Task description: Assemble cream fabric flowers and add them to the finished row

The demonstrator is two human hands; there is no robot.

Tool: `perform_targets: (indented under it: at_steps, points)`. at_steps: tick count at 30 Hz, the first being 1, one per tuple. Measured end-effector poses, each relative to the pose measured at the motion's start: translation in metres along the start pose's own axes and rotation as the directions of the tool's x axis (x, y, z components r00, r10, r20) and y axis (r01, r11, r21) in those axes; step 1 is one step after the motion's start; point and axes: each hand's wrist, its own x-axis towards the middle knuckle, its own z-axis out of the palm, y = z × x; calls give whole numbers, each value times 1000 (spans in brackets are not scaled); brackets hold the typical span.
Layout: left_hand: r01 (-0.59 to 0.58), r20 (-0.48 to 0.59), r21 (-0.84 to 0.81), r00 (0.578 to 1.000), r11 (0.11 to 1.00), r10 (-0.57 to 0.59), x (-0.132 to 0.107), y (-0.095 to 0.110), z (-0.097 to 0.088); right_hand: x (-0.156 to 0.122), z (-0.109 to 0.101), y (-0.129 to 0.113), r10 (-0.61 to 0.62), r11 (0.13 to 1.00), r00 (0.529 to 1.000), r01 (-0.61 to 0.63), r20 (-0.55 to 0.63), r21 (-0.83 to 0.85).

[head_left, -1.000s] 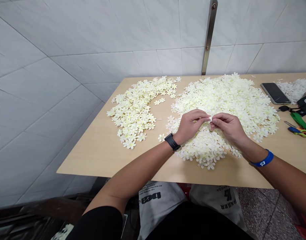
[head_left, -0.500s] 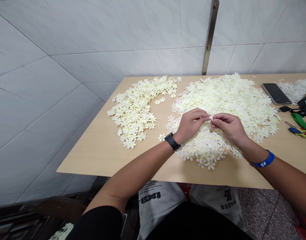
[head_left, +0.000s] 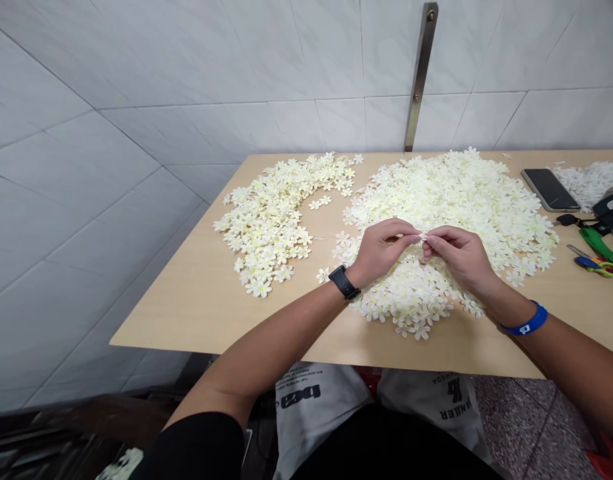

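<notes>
My left hand (head_left: 383, 250) and my right hand (head_left: 459, 257) meet fingertip to fingertip over the large pile of white artificial flowers (head_left: 456, 193). Between them is a small white flower (head_left: 423, 237), pinched by thumb and forefinger on each side and mostly covered by the fingers. A black watch band (head_left: 345, 283) circles my left wrist, and a blue wristband (head_left: 529, 320) my right. To the left lies a curved, smaller heap of yellowish-white flowers (head_left: 271, 220), with a few single blooms beside it.
At the right of the table (head_left: 186, 300) lie a phone (head_left: 551, 189), a heap of small white pieces (head_left: 591, 181), a green-handled tool (head_left: 601, 245) and scissors (head_left: 599, 265). The tiled wall (head_left: 236, 67) with a metal bar (head_left: 420, 80) stands behind.
Both hands stay in nearly the same place, with the flower between the fingertips turned slightly. The whole view has shifted a little.
</notes>
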Motion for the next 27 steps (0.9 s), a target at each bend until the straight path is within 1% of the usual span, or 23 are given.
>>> perform_targets:
  at_steps: [3,9,14,17,20,22,24,27]
  points:
    - [-4,5,-8,1000,1000,4,0,0,0,1,-1,0,1,1000,1000,-1,-5,12]
    - [25,30,-5,999,1000,-25,1,-1,-2,3,0,0,15,1000,1000,-15,-14,-14]
    - [32,36,-31,999,999,-31,1,2,-2,1,0,-1,-14,999,1000,13,-17,-43]
    - [77,-42,2,996,997,-77,2,5,-3,3,-3,1,-27,997,998,22,-65,-71]
    - [151,-140,115,981,982,-134,4,6,-5,5,-5,4,-12,998,992,4,-129,-61]
    - [183,-155,175,975,967,-156,4,6,-6,6,-6,5,2,999,989,-10,-151,-53]
    - [167,-147,199,979,966,-139,3,7,-4,5,-5,4,9,998,986,-18,-167,-56]
    - [84,-87,193,994,978,-69,0,10,-1,2,-1,-1,-19,995,987,3,-161,-97]
